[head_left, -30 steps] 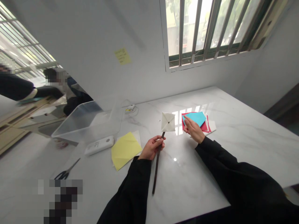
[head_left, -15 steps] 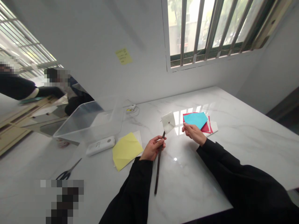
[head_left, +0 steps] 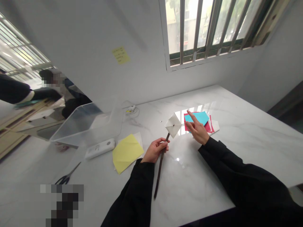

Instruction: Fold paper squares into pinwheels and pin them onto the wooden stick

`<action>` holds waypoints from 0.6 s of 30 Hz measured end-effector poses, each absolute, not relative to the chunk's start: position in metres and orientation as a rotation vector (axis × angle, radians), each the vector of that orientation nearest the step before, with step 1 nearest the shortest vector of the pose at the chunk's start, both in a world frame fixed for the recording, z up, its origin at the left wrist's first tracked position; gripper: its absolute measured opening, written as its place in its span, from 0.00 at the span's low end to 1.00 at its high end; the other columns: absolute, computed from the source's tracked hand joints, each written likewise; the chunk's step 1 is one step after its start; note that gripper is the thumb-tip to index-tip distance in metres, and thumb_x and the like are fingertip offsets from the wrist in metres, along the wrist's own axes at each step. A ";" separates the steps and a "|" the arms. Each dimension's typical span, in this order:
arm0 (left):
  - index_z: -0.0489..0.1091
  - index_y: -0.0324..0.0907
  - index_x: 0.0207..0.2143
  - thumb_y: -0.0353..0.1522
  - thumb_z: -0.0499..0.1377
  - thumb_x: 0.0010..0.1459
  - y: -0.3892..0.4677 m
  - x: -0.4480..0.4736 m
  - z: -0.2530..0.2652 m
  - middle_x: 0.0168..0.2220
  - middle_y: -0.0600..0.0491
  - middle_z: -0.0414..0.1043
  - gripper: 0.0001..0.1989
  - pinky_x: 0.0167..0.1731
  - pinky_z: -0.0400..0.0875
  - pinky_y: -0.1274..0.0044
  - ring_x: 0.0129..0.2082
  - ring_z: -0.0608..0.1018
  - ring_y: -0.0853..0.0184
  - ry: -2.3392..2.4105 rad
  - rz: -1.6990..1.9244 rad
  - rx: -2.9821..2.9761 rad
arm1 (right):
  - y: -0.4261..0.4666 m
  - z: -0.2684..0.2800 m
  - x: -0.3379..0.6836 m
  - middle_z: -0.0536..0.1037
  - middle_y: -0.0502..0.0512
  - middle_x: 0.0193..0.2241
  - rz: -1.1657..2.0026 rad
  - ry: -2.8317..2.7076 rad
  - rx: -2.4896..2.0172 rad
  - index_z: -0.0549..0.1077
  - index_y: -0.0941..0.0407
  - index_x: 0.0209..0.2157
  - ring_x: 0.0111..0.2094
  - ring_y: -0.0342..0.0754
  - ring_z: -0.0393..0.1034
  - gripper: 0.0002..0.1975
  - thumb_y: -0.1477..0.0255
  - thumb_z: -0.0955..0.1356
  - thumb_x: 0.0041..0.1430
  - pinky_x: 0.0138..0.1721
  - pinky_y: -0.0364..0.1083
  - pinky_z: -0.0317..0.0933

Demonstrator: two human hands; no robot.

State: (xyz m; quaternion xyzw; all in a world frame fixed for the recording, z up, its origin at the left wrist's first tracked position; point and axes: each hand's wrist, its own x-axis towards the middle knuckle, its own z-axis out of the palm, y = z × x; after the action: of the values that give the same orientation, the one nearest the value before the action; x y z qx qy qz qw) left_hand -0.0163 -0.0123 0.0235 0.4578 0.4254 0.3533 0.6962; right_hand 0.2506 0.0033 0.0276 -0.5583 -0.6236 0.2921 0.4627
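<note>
My left hand (head_left: 157,149) is closed around the dark stick of a white paper pinwheel (head_left: 172,126), just below its head. A small dark dot marks the pinwheel's middle, and the stick's lower end slants down toward the table's front. To the right of it, my right hand (head_left: 198,130) holds nothing, its index finger stretched out and apart from the thumb. Behind that hand lie blue paper (head_left: 202,117) and red paper (head_left: 213,123), partly hidden by the fingers, with white paper (head_left: 216,125) beside them.
On the left are yellow paper (head_left: 127,153), a white oblong device (head_left: 100,148), scissors (head_left: 67,177) and a clear plastic bin (head_left: 78,123). A small wired object (head_left: 131,109) lies by the wall. Other people (head_left: 47,77) are at the far left.
The pinwheel's head has turned on its stick and leans slightly further right. My right hand's index finger has straightened upward, away from the thumb. My left hand keeps its grip.
</note>
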 end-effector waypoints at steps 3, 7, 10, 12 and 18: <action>0.76 0.38 0.38 0.47 0.76 0.45 -0.012 -0.016 0.023 0.23 0.54 0.72 0.26 0.30 0.63 0.78 0.25 0.71 0.71 0.953 0.780 1.033 | 0.007 0.029 0.258 0.67 0.50 0.19 0.763 -1.661 -1.459 0.80 0.55 0.38 0.24 0.48 0.63 0.34 0.43 0.56 0.69 0.34 0.47 0.57; 0.76 0.38 0.38 0.47 0.76 0.45 -0.012 -0.016 0.023 0.23 0.54 0.71 0.27 0.29 0.63 0.79 0.25 0.71 0.72 0.955 0.807 1.021 | 0.011 0.026 0.259 0.63 0.54 0.14 0.886 -1.762 -1.545 0.60 0.52 0.13 0.21 0.48 0.62 0.39 0.38 0.54 0.66 0.32 0.49 0.53; 0.76 0.38 0.38 0.47 0.76 0.44 -0.011 -0.016 0.023 0.23 0.55 0.71 0.27 0.29 0.63 0.80 0.25 0.71 0.72 0.947 0.815 1.007 | 0.010 0.025 0.256 0.64 0.54 0.14 0.799 -1.689 -1.545 0.58 0.52 0.13 0.22 0.49 0.62 0.39 0.38 0.53 0.66 0.31 0.50 0.51; 0.76 0.38 0.37 0.47 0.77 0.44 -0.011 -0.016 0.023 0.23 0.55 0.71 0.26 0.29 0.64 0.80 0.25 0.71 0.73 0.940 0.817 0.997 | 0.010 0.025 0.255 0.65 0.55 0.15 0.749 -1.669 -1.552 0.59 0.52 0.14 0.23 0.49 0.64 0.39 0.38 0.53 0.66 0.31 0.49 0.52; 0.75 0.37 0.37 0.46 0.77 0.43 -0.012 -0.015 0.026 0.24 0.54 0.72 0.27 0.30 0.64 0.79 0.25 0.72 0.72 0.952 0.818 0.985 | 0.010 0.026 0.259 0.76 0.56 0.24 0.676 -1.703 -1.511 0.72 0.54 0.24 0.30 0.52 0.71 0.34 0.44 0.55 0.70 0.37 0.48 0.56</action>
State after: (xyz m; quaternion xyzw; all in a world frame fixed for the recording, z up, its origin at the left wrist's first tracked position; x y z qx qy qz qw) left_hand -0.0148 -0.0122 0.0255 0.4417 0.4272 0.3670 0.6984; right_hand 0.2593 0.0097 0.0264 -0.5900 -0.6650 0.2638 0.3743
